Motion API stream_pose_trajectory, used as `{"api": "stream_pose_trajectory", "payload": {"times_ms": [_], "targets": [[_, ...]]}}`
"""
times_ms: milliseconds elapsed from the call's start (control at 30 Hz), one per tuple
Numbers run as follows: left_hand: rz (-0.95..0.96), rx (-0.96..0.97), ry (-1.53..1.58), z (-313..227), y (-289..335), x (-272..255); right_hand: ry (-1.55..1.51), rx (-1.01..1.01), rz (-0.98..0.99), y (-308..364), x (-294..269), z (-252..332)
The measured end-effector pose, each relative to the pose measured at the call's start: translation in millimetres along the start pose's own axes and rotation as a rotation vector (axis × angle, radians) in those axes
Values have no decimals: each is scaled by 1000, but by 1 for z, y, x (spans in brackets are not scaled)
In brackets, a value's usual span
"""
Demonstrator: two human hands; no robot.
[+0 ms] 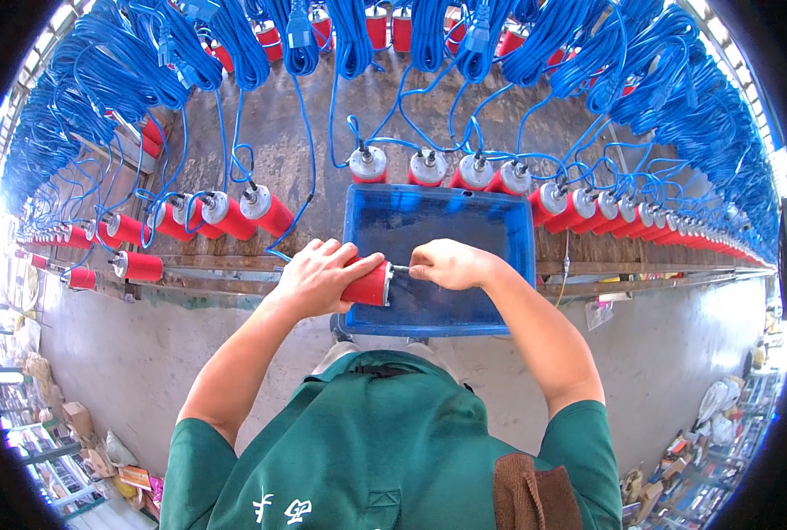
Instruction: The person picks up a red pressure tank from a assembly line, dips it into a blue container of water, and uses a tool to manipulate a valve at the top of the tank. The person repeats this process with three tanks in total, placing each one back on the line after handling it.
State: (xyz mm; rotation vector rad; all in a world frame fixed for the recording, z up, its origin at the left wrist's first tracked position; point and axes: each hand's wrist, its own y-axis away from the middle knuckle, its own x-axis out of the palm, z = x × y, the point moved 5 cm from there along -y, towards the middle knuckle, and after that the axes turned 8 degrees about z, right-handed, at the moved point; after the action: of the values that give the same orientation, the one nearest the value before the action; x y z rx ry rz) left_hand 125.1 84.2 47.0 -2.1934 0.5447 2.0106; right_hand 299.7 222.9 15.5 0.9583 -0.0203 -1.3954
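My left hand [316, 277] is wrapped round a red cylinder [369, 286] with a silvery end face, which lies on its side over the left part of a blue plastic tub [528, 256]. Fingers of my right hand [446, 263] pinch a short, thin metallic piece [399, 268] at the cylinder's right end. Whether that piece is a fitting or a tool tip cannot be made out. Inside the tub the dark surface shines with blue reflections. A blue cable [310, 199] runs down towards my left hand, its end hidden there.
Rows of similar red cylinders with silver caps [265, 208] line the worn wooden table [261, 115] on both sides. Coiled blue cables [353, 40] with plugs hang along the far side. Shelves and boxes [80, 420] stand at the lower left, more goods at the lower right.
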Motion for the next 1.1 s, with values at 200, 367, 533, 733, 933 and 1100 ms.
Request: {"api": "stream_pose_trajectory", "payload": {"times_ms": [200, 367, 533, 733, 933, 1100], "targets": [[-8, -8, 7, 1, 1, 1, -29, 23, -46, -1, 1, 6], [-5, -11, 28, 2, 0, 2, -36, 24, 58, -9, 3, -3], [12, -9, 29, 2, 1, 1, 70, 77, 3, -1, -3, 10], [36, -8, 27, 3, -1, 1, 111, 102, -85, -1, 3, 14], [33, -3, 33, 2, -1, -1, 25, 35, -60, -8, 7, 3], [25, 3, 27, 2, 0, 1, 215, -39, -265, 6, 8, -2]]}}
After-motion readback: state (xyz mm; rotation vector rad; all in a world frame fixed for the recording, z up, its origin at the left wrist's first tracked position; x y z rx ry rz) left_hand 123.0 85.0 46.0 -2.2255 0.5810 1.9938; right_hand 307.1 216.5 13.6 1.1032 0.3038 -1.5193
